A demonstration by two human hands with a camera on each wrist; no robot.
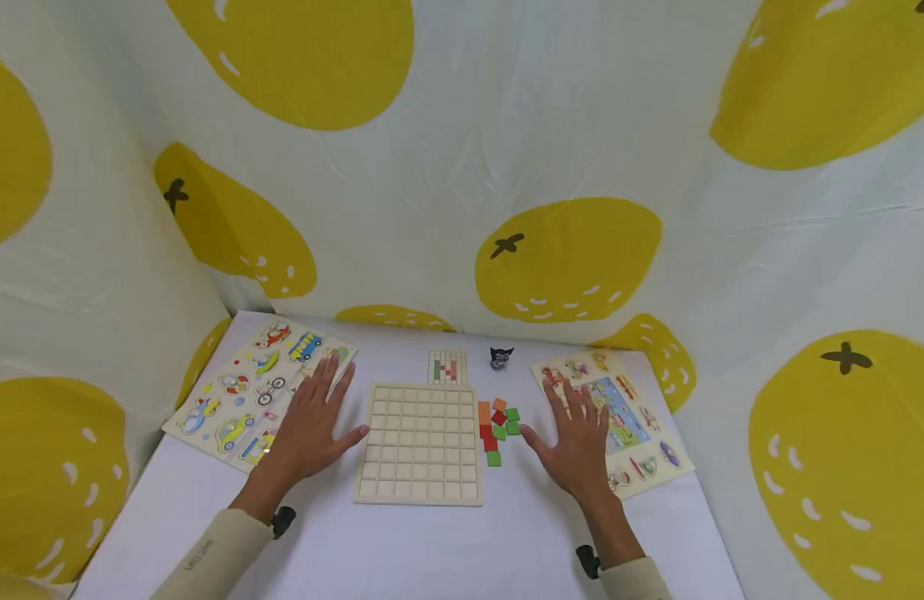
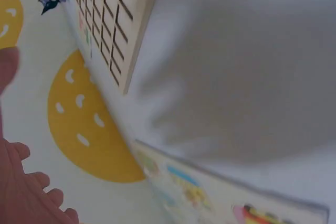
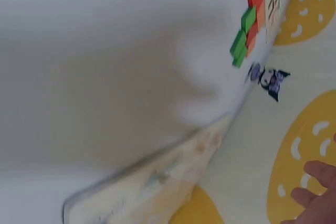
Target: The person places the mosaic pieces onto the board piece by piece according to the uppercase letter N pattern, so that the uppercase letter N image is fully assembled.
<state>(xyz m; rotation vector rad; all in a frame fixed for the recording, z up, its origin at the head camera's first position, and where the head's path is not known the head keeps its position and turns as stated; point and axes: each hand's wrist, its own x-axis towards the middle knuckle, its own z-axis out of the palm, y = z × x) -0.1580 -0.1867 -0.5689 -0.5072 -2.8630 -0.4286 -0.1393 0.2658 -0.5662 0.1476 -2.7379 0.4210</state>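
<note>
Between the two hands lies a wooden grid board (image 1: 420, 444) with rows of bare square cells. My left hand (image 1: 312, 429), fingers spread and straight, is just left of the board and holds nothing; it overlaps the vehicle picture puzzle (image 1: 234, 408) in the head view. To the right, my right hand (image 1: 577, 446) is also spread and holds nothing, overlapping the edge of another picture puzzle (image 1: 649, 467). Several small square tiles, green (image 1: 494, 459), red (image 1: 491, 443) and orange (image 1: 484, 412), lie in a loose cluster along the board's right side. In the left wrist view the left fingers (image 2: 39, 182) show at the lower left.
Behind the board lies a small pattern card (image 1: 448, 367) with coloured squares on a grid. A small black and purple figurine (image 1: 500, 358) stands to its right. The white table (image 1: 424, 550) meets a curtain (image 1: 432, 208) printed with large yellow fruit at the back and sides.
</note>
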